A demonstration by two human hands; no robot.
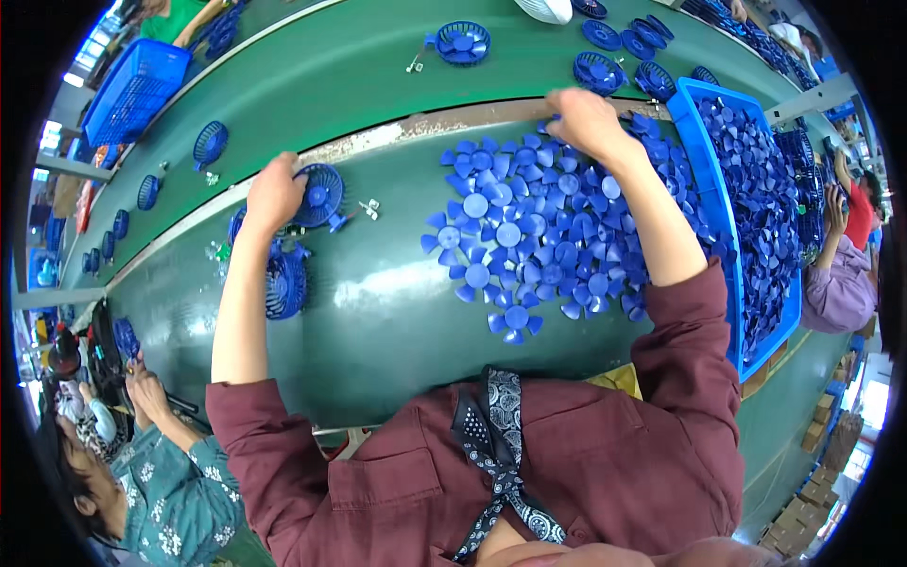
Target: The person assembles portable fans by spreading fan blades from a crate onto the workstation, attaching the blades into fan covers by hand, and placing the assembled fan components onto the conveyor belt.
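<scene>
My left hand (275, 196), its fingers curled, grips the left edge of a round blue fan housing (323, 194) near the belt's edge. Wires and a small metal part (369, 210) lie just right of that housing. Below my left wrist, more blue fan housings (285, 283) are gathered on the green table. My right hand (588, 123) is over the far edge of a heap of blue fan blades (539, 227), thumb and fingers bent together. Whatever lies between its fingertips is too small to make out.
A green conveyor belt (359, 90) across the far side carries spaced fan housings (463, 43). At right stands a blue bin (723, 213) full of fan blades. A blue basket (142, 85) is at far left. Co-workers sit at left (156, 491) and right (841, 293).
</scene>
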